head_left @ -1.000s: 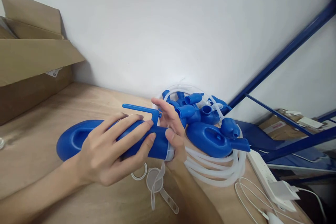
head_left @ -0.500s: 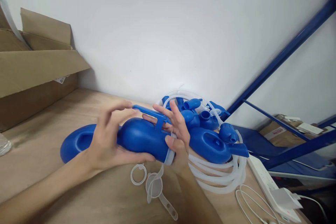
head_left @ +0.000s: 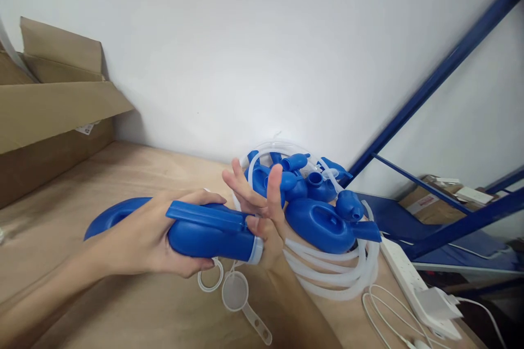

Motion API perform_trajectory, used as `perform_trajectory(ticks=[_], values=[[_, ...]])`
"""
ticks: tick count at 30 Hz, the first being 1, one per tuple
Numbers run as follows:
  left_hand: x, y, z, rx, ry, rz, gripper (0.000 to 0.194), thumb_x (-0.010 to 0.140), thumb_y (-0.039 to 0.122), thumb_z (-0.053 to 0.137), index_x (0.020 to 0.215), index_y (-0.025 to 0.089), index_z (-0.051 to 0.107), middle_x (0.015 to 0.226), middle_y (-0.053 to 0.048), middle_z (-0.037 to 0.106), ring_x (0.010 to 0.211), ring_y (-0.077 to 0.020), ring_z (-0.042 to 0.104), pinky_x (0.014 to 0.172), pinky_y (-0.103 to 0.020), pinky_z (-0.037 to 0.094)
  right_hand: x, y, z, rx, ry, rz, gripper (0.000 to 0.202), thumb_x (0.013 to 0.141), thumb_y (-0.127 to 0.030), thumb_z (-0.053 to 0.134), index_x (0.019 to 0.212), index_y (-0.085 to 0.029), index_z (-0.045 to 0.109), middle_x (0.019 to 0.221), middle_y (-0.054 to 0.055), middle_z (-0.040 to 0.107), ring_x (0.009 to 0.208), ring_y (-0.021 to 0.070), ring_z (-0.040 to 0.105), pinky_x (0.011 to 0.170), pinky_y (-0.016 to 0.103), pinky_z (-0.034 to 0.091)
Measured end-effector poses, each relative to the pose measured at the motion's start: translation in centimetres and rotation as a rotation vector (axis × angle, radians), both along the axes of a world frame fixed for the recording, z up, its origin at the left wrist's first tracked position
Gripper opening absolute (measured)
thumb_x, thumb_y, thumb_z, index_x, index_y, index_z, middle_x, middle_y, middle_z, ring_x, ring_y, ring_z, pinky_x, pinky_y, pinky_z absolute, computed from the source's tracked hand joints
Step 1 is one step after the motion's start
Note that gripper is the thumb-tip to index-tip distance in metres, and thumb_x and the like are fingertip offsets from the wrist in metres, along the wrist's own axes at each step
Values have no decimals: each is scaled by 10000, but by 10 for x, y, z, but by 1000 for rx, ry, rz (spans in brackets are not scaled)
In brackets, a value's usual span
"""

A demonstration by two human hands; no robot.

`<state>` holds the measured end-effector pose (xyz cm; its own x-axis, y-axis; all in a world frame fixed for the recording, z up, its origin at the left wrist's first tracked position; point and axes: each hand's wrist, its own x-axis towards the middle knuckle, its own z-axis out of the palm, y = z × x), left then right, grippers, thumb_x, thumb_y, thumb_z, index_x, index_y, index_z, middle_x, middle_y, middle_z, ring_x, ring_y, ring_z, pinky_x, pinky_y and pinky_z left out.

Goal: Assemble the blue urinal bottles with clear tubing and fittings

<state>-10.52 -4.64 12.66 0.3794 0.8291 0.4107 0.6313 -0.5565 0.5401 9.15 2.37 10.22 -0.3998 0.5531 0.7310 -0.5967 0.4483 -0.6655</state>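
Note:
My left hand (head_left: 153,232) is wrapped round a blue plastic urinal bottle (head_left: 208,240), held sideways above the table. The looped bottle body (head_left: 112,215) shows left of that hand; the neck between is hidden. A long blue flap (head_left: 204,215) lies along the top. At the right end, a translucent white ring (head_left: 256,251) sits round the mouth. My right hand (head_left: 268,223) grips there, thumb on the flap's end, other fingers raised. Below on the table lie a loose white ring (head_left: 200,283) and a translucent cap with a strap (head_left: 235,292).
Several blue bottles (head_left: 321,229) and bottle parts lie piled against the wall, with coiled translucent tubing (head_left: 335,286). An open cardboard box (head_left: 57,114) stands at left. A power strip (head_left: 409,278) with cables lies at right, beside a blue metal rack (head_left: 426,92).
The blue flap has swung down from standing raised to lying along the bottle. The right thumb has moved onto the flap's end, and the bottle has turned slightly.

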Motion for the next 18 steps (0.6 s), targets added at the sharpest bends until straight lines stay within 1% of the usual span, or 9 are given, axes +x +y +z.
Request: perform_trajectory(ticks=[4, 6, 7, 9, 11, 13, 15, 16, 18], values=[[-4, -4, -5, 317, 215, 67, 592, 925, 467, 674, 1477, 331, 511, 1358, -79, 693, 1108, -290, 724, 850, -342, 597, -14, 11, -7, -281, 61, 46, 874, 952, -413, 593, 1676, -357, 106, 1447, 90, 667, 1532, 260, 420, 1203, 707, 331], [-3, -3, -5, 384, 243, 86, 556, 967, 454, 617, 1501, 354, 501, 1412, -76, 664, 1155, -297, 708, 880, -353, 595, -15, 17, -8, -308, 59, 57, 851, 952, -469, 585, 1671, -325, 153, 1495, 114, 626, 1521, 278, 437, 1190, 688, 367], [-3, -3, -5, 359, 213, 104, 551, 953, 471, 634, 1480, 352, 528, 1385, -68, 680, 1144, -295, 711, 892, -359, 596, -14, 19, -7, -282, 50, 39, 787, 970, -498, 566, 1656, -309, 229, 1508, 119, 612, 1514, 285, 447, 1199, 670, 367], [-1, 0, -2, 213, 92, 151, 596, 856, 541, 730, 1397, 325, 603, 1261, -51, 736, 1071, -289, 729, 894, -373, 608, -6, 20, -3, -154, 19, -75, 608, 1032, -534, 481, 1585, -293, 411, 1523, 106, 595, 1501, 283, 463, 1238, 619, 342], [-1, 3, 2, 47, -86, 228, 642, 769, 607, 780, 1322, 307, 650, 1203, -44, 754, 1025, -291, 734, 856, -380, 625, 6, 20, 3, 121, -40, -237, 542, 1051, -578, 439, 1506, -301, 539, 1527, 84, 586, 1480, 292, 486, 1262, 587, 320], [-2, 5, 4, -129, -266, 275, 652, 755, 653, 763, 1301, 311, 664, 1216, -50, 752, 942, -273, 742, 735, -345, 634, 17, 20, 8, 492, -126, -346, 578, 971, -670, 551, 1429, -327, 629, 1506, 68, 601, 1438, 331, 529, 1251, 589, 341], [-3, 7, 4, -358, -434, 243, 666, 773, 664, 744, 1328, 310, 645, 1096, -54, 774, 731, -215, 719, 550, -280, 578, 24, 23, 9, 764, -233, -419, 632, 810, -754, 704, 1292, -346, 728, 1415, 61, 668, 1372, 368, 589, 1209, 597, 408], [-4, 8, 4, -492, -507, 199, 669, 777, 660, 748, 1332, 302, 638, 961, -44, 778, 613, -179, 673, 470, -245, 520, 26, 25, 8, 828, -297, -447, 612, 745, -773, 751, 1195, -358, 771, 1338, 54, 711, 1332, 372, 621, 1180, 592, 447], [-3, 9, 2, -738, -647, 107, 643, 766, 676, 755, 1254, 268, 662, 644, 4, 689, 449, -127, 545, 378, -187, 391, 27, 27, 3, 836, -426, -493, 490, 701, -776, 783, 990, -381, 807, 1154, 38, 774, 1230, 356, 686, 1103, 567, 526]])
